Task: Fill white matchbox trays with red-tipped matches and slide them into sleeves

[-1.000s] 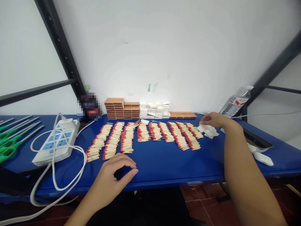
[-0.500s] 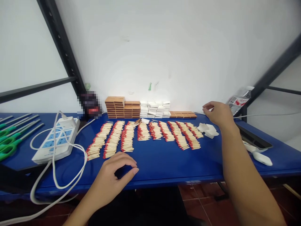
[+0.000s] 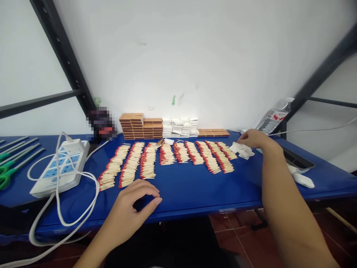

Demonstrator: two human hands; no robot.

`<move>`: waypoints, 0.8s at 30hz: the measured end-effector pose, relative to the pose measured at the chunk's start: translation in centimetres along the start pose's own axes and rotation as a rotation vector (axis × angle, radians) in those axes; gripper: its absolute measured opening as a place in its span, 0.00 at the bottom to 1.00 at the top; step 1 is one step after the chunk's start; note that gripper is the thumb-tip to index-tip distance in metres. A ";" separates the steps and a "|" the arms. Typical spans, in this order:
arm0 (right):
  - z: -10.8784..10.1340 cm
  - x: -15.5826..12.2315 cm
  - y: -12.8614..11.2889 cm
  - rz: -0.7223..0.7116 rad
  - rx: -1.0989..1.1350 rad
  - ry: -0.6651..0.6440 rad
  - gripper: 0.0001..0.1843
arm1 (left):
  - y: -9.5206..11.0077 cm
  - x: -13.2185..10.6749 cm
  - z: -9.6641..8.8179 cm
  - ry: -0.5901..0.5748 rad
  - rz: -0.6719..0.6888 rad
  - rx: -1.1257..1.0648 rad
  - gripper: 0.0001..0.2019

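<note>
My left hand (image 3: 136,208) rests at the front edge of the blue table, its fingers curved and the thumb slightly apart, holding nothing. At the right, my right hand (image 3: 252,138) reaches down to a small heap of crumpled white paper (image 3: 245,152). Its fingers are pinched together at the heap's upper edge, though the fingertips are partly hidden. Slanting rows of red-tipped matches (image 3: 147,162) lie across the table. Behind them stand a stack of brown matchboxes (image 3: 132,126), a pile of white matchbox trays (image 3: 180,127) and a low row of brown boxes (image 3: 213,133).
On the left lie a white power strip (image 3: 63,169) with looped cables and several green-handled scissors (image 3: 11,173). A plastic bottle (image 3: 276,115) leans at the back right. Near the right arm are a dark phone-like slab (image 3: 298,160) and a white earbud case (image 3: 304,180).
My right hand has come down onto the white paper heap. My left hand keeps its curved pose. The whole view has shifted slightly, so things appear further left.
</note>
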State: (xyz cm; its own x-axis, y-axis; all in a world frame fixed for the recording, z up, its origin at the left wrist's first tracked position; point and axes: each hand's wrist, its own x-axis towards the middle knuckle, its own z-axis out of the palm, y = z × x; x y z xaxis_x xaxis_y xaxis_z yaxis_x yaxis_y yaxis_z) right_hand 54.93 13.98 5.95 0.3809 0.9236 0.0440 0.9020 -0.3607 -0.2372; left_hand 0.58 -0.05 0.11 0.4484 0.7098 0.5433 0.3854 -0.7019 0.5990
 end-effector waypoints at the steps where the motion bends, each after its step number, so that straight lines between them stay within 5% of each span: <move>1: 0.0 0.0 -0.1 -0.003 0.002 -0.003 0.02 | 0.0 0.0 0.0 0.000 0.000 0.001 0.03; 9: -0.3 -1.3 -1.6 0.018 0.027 -0.005 0.07 | -0.1 0.0 0.0 -0.008 0.000 0.011 0.03; 14: -1.9 -3.5 -3.6 -0.008 0.118 0.249 0.07 | 0.0 0.0 0.0 0.005 0.020 0.017 0.03; 18: -0.7 -9.3 -7.5 -0.214 0.287 0.273 0.09 | 0.1 -0.1 0.3 0.022 0.044 0.067 0.03; 21: 2.4 -16.4 -11.9 -0.515 0.457 0.086 0.07 | 0.1 -0.2 0.8 0.038 0.050 0.137 0.07; 24: 5.4 -22.1 -15.7 -0.650 0.392 -0.095 0.04 | 0.4 -0.3 1.0 0.051 0.034 0.194 0.17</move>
State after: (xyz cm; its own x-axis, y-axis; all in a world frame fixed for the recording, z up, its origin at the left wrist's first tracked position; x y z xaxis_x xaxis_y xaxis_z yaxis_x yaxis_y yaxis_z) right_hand 31.29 -0.07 3.46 -0.2365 0.9480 0.2129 0.7941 0.3149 -0.5199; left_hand 1.38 -0.59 -0.44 0.4244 0.6841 0.5932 0.5213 -0.7203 0.4577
